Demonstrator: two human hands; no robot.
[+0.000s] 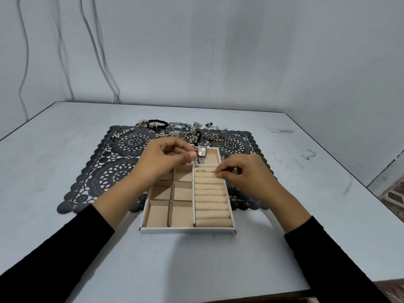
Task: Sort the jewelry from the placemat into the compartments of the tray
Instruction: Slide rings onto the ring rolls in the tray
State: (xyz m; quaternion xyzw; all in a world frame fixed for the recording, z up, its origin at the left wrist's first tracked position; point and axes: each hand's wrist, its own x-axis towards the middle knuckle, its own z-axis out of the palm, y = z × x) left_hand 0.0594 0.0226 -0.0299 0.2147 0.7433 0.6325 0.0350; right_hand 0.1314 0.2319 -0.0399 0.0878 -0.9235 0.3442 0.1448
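Observation:
A white tray with beige lining lies on the near edge of a dark lace placemat. A silver watch rests in the tray's far compartment. One ring sits in the far slot of the ring rolls. My right hand pinches a small ring at that same slot, to the right of the seated one. My left hand hovers over the tray's far left, with thumb and forefinger closed on a small silver piece beside the watch. Loose jewelry is heaped along the mat's far edge.
Several loose rings and a dark bead bracelet lie on the mat's far left. The tray's square compartments on the near left hold nothing. The grey table ends at the right, and cables hang on the wall behind.

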